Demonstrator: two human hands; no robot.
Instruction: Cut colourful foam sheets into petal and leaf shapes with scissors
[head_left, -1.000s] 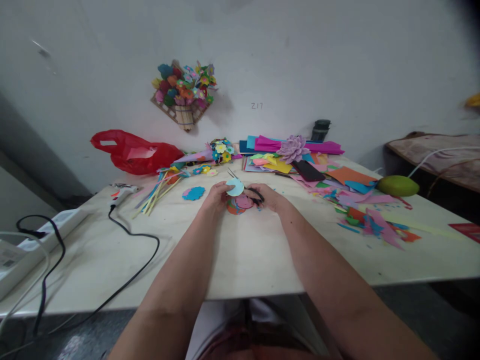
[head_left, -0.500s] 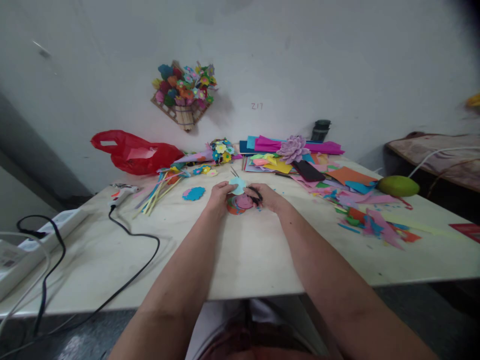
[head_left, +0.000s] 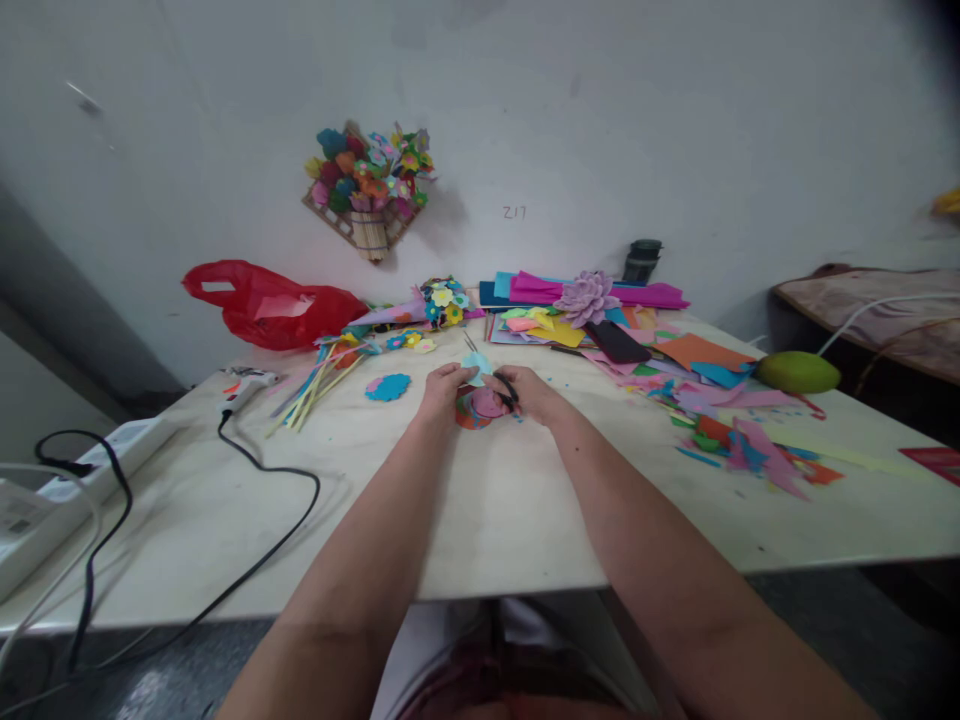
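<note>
Between my hands is a light blue paper piece (head_left: 475,369), pinched at its left edge by my left hand (head_left: 445,388). My right hand (head_left: 529,393) is closed round the black handles of the scissors (head_left: 508,390); their blades point away from me and show beyond the paper. Right fingertips also seem to touch the paper's right edge. Below the hands, round pink paper pieces (head_left: 489,403) and an orange one (head_left: 472,421) lie on the table. To the left rests a blue scalloped paper flower (head_left: 388,387) with a bit of pink at its edge.
Yellow and purple strips (head_left: 319,385) and a red plastic bag (head_left: 274,305) lie left. Colored paper scraps (head_left: 750,450), a dark phone (head_left: 616,342) and a green mango-like fruit (head_left: 797,373) are right. A power strip (head_left: 142,440) and black cable (head_left: 315,490) cross the left side.
The light blue paper has turned and tilted slightly between my fingers. The scissors and my right hand have shifted a little, with the blade tips slightly farther away.
</note>
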